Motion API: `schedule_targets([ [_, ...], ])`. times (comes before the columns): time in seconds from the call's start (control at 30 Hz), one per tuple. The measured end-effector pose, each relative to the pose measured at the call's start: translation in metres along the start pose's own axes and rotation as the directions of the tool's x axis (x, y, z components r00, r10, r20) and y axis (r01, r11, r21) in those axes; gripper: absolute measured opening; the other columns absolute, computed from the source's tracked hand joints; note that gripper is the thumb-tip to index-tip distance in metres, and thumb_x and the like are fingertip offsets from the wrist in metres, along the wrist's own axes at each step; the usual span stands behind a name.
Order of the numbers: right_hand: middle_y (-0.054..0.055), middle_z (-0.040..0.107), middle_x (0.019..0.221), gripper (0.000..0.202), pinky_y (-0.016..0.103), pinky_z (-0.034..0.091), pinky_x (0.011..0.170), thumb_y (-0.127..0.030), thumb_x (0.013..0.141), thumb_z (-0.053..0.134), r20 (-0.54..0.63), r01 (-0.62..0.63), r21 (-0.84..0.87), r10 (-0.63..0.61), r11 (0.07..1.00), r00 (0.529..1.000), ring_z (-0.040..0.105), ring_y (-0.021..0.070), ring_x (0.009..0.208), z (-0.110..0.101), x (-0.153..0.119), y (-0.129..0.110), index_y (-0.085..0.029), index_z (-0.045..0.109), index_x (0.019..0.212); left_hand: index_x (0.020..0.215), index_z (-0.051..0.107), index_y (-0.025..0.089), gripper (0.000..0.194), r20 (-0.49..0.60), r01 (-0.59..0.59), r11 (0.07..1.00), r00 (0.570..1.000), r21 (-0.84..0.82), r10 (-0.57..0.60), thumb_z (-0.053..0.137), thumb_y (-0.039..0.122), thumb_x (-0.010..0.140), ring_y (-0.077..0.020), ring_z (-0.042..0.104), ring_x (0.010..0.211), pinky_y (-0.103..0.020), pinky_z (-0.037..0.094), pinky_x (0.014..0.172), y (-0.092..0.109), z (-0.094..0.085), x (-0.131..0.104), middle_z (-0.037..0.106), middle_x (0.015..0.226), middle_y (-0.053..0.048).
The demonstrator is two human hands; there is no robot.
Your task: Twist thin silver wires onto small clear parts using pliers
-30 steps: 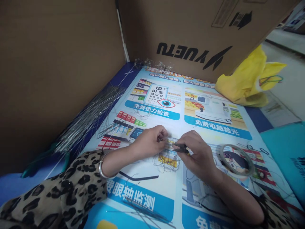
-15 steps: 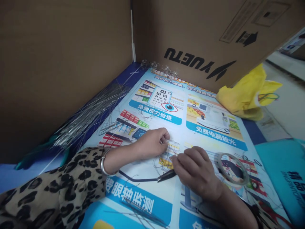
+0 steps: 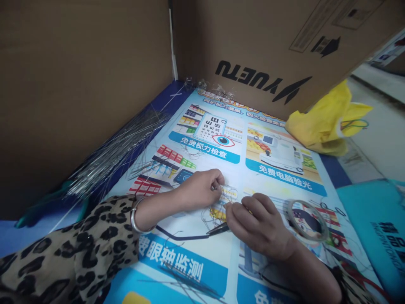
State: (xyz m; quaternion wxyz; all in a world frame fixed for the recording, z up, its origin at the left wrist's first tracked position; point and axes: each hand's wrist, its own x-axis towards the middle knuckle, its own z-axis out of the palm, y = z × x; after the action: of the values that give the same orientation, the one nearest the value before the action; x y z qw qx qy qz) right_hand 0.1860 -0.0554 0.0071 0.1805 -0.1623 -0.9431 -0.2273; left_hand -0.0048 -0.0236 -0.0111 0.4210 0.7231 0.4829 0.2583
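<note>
Over the printed poster [image 3: 236,171], my left hand [image 3: 204,188] is closed, its fingertips pinched on thin wire [image 3: 212,213] that is bent into tangled loops. To its right, my right hand [image 3: 259,223] has its fingers curled round a dark pointed tool [image 3: 218,229], whose tip points left. The thumb and forefinger of that hand meet near the right edge of the wire loops. Exactly where the wire enters each hand is too fine to make out.
Long loose wires [image 3: 117,145] lie at the left beside a cardboard wall [image 3: 79,84]. A tape roll [image 3: 306,219] sits right of my right hand. Farther right are a yellow bag [image 3: 319,122] and a teal packet [image 3: 376,223]. Short wires [image 3: 190,280] lie in front.
The whole view has shifted slightly, moving the scene a little left and up. Both hands keep nearly the same pose, with the right hand's fingers only slightly changed.
</note>
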Motion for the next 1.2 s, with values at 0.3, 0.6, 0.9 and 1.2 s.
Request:
schedule_targets([
  [0.3, 0.002, 0.057, 0.076, 0.004, 0.036, 0.034, 0.064, -0.016, 0.078, 0.058, 0.024, 0.011, 0.018, -0.011, 1.000, 1.000, 0.045, 0.0157, 0.072, -0.0011, 0.0008, 0.0002, -0.020, 0.060, 0.078, 0.084, 0.054, 0.020, 0.010, 0.019, 0.014, 1.000, 1.000, -0.008, -0.014, 0.052, 0.021, 0.074, -0.0114, 0.056, 0.068, -0.022, 0.041, 0.061, 0.0027, -0.0013, -0.0011, 0.060, 0.074, 0.003],
  [0.6, 0.002, 0.056, 0.072, 0.009, 0.036, 0.032, 0.064, -0.016, 0.081, 0.053, 0.076, 0.006, 0.028, -0.008, 1.000, 0.997, 0.041, 0.0151, 0.069, -0.0017, 0.0035, -0.0008, -0.020, 0.060, 0.076, 0.083, 0.054, 0.020, 0.008, 0.019, 0.005, 1.000, 1.000, 0.006, -0.005, 0.053, 0.023, 0.076, -0.0104, 0.054, 0.066, -0.021, 0.040, 0.061, 0.0043, -0.0019, -0.0008, 0.058, 0.071, 0.003],
  [0.9, 0.002, 0.055, 0.072, 0.012, 0.036, 0.032, 0.064, -0.015, 0.082, 0.051, 0.071, 0.004, 0.013, -0.005, 1.000, 0.997, 0.041, 0.0150, 0.068, -0.0033, 0.0033, 0.0001, -0.020, 0.059, 0.076, 0.082, 0.055, 0.020, 0.006, 0.026, 0.005, 1.000, 1.000, 0.015, -0.006, 0.053, 0.022, 0.076, -0.0104, 0.054, 0.066, -0.021, 0.040, 0.062, 0.0043, -0.0024, -0.0009, 0.059, 0.071, 0.004],
  [1.2, 0.001, 0.055, 0.071, 0.011, 0.035, 0.033, 0.065, -0.013, 0.081, 0.053, 0.073, -0.048, 0.073, 0.043, 0.996, 0.996, 0.043, 0.0147, 0.069, -0.0007, 0.0055, 0.0003, -0.020, 0.059, 0.075, 0.082, 0.056, 0.021, 0.007, 0.024, 0.020, 1.000, 1.000, 0.015, -0.020, 0.054, 0.022, 0.075, -0.0109, 0.054, 0.067, -0.021, 0.039, 0.062, 0.0040, -0.0020, -0.0003, 0.059, 0.072, 0.004],
])
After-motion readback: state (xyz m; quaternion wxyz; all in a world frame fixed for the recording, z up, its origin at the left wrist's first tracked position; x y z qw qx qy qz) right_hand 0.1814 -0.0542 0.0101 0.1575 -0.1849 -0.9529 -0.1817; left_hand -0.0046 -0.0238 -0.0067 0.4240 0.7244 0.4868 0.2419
